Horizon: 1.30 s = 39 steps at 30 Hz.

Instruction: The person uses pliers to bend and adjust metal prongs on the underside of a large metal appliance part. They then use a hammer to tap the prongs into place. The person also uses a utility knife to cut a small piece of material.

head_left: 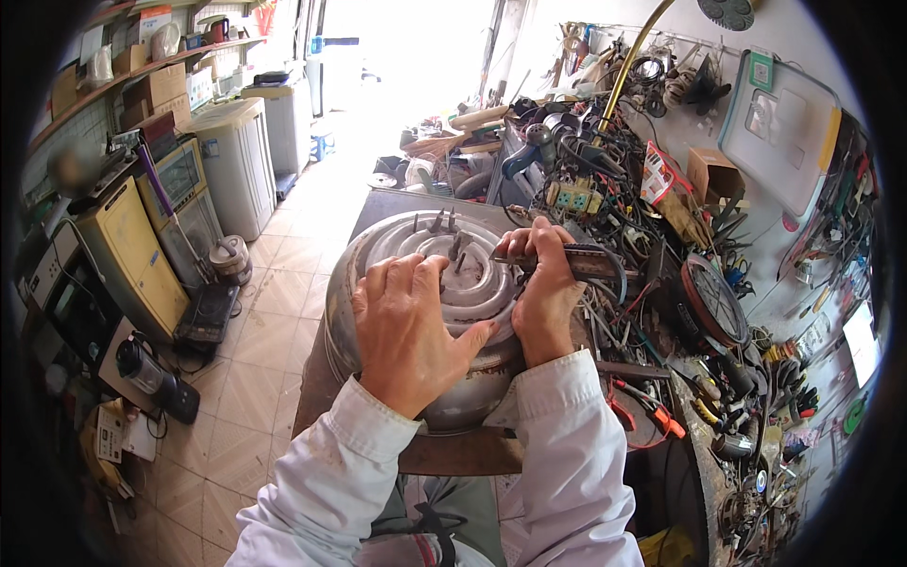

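Observation:
A round, dull-metal appliance part (425, 387) with a coiled heating tube (452, 312) and several upright prongs (437, 223) lies on a worn bench (379, 203). My left hand (406, 335) rests on its left side, fingers apart and slightly bent, thumb toward the middle. My right hand (548, 293) is closed round a metal hand tool (595, 261) with a dark curved part, held over the right side of the coil; its tip and exact kind are unclear.
Tangled cables and tools (624, 189), red-handled pliers (659, 411) and a round reddish-rimmed object (710, 300) crowd the right. Cardboard box (710, 175) stands behind. Along the left are cabinets (128, 255), a blender (142, 364) and a tiled floor (255, 350).

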Available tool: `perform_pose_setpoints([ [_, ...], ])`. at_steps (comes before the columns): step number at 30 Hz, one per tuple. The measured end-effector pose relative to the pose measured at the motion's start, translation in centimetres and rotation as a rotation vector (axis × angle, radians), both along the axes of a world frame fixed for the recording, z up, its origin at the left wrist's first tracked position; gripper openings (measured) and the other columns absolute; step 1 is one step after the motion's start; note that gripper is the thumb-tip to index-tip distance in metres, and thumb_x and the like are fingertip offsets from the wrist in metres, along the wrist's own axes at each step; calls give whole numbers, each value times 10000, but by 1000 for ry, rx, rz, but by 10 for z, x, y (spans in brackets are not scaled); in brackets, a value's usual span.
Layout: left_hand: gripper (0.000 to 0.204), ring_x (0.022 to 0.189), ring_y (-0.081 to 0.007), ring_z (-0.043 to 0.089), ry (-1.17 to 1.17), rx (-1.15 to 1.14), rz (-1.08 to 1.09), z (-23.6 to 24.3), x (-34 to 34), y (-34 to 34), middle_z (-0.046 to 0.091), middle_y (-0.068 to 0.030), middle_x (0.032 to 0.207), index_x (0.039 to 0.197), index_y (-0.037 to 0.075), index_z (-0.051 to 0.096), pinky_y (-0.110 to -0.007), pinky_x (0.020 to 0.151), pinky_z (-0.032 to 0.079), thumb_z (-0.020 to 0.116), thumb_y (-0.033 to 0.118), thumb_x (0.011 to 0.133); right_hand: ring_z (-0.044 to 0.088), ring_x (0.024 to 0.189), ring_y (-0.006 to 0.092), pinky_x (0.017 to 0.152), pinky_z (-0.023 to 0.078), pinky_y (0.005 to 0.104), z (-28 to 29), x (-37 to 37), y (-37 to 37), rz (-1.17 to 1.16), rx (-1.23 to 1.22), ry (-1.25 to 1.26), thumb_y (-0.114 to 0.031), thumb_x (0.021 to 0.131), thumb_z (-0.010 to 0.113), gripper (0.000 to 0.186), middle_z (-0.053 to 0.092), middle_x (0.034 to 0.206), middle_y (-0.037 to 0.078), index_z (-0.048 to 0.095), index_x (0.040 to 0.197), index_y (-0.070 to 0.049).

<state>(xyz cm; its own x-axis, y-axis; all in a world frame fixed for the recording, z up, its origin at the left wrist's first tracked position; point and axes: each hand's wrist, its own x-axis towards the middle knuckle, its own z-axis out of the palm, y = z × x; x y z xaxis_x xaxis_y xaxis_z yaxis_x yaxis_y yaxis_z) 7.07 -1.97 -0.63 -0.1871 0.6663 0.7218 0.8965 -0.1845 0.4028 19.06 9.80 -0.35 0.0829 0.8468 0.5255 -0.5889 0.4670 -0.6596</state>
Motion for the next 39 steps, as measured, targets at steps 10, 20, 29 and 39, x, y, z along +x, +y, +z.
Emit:
perform_pose_setpoints([
  [10, 742, 1176, -323, 549, -16, 14, 6, -2, 2, 0, 618, -129, 1186, 1224, 58, 593, -475, 1007, 422, 907, 393, 640, 577, 717, 182, 761, 488, 341, -1, 0, -4, -65, -13, -30, -171, 988, 580, 280, 592, 721, 79, 513, 754, -34],
  [20, 724, 1197, -318, 528, -35, 52, 147, -4, 28, 17, 639, -113, 1199, 1203, 38, 616, -557, 1032, 384, 895, 428, 660, 631, 781, 154, 797, 490, 301, 5, 1, 8, -148, 22, -181, -218, 1012, 601, 255, 645, 783, 54, 617, 865, -10],
  [29, 635, 1177, -303, 588, 64, 94, -200, 1, -22, 24, 684, -91, 1155, 1198, 107, 666, -416, 1014, 445, 885, 368, 662, 651, 754, 240, 816, 516, 389, 4, 0, 7, -198, -27, -128, -159, 987, 609, 252, 611, 741, 98, 517, 786, -38],
  [39, 586, 1129, -297, 614, -33, 36, -236, -6, -22, 23, 693, -75, 1093, 1156, 112, 664, -436, 1005, 423, 877, 354, 667, 573, 756, 215, 802, 496, 385, 0, -1, 0, -171, 14, -129, -138, 992, 587, 283, 562, 741, 82, 478, 748, -47],
])
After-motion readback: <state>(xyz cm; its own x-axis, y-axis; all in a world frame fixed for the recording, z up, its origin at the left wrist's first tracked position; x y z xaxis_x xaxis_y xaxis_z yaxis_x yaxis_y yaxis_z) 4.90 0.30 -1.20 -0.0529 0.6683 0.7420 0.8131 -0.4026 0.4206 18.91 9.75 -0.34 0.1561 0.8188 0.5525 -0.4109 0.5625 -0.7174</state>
